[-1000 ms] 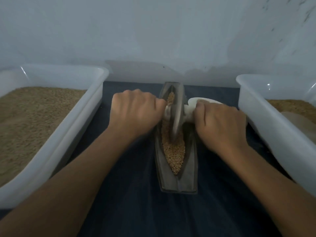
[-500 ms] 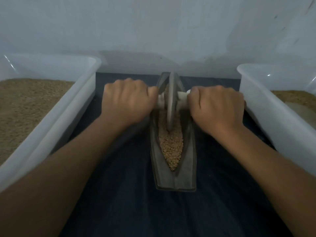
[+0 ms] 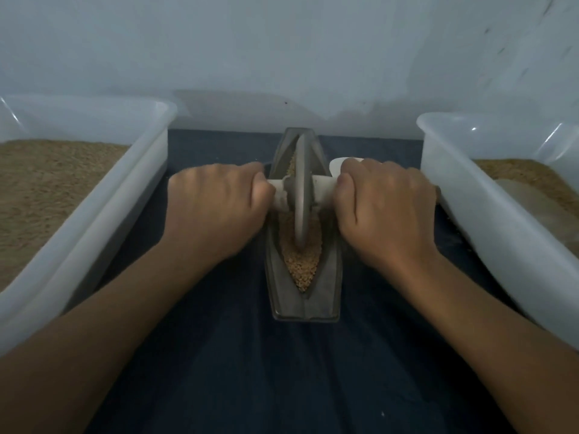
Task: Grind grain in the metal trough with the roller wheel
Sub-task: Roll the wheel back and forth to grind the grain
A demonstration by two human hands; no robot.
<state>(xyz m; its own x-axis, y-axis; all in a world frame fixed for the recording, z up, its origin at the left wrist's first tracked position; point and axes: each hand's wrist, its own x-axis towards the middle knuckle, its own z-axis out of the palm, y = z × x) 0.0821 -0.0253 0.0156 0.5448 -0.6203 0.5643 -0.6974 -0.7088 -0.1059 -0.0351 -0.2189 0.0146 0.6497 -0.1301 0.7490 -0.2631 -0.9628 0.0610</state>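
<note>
So, left to right: there's a big white plastic tub (image 3: 94, 195) on the left, heaped with what looks like fine tan grain or meal. Next to it the left hand (image 3: 213, 208) has its fingers curled tight round the left end of the pale handle (image 3: 322, 189) that runs through the wheel. Dead centre on the dark blue cloth (image 3: 282, 371) sits the boat-shaped metal trough (image 3: 305, 305), long axis pointing away from the person, with whole-looking grain (image 3: 300, 267) in its groove. The roller wheel (image 3: 302, 189) stands upright on edge in the groove, roughly mid-trough, rim down in the grain. The right hand (image 3: 385, 208) is wrapped round the other end of the handle the same way. Far right, a second white tub (image 3: 488, 214) holding some grain too, with something pale lying in it that I can't make out.

My read: mid-grinding stroke. The kernels at the near end look pretty intact, so there's plenty left to do. Next move wants even downward pressure from both hands, rolling the wheel toward the near tip while keeping it upright so grain doesn't spill over the sides.
</note>
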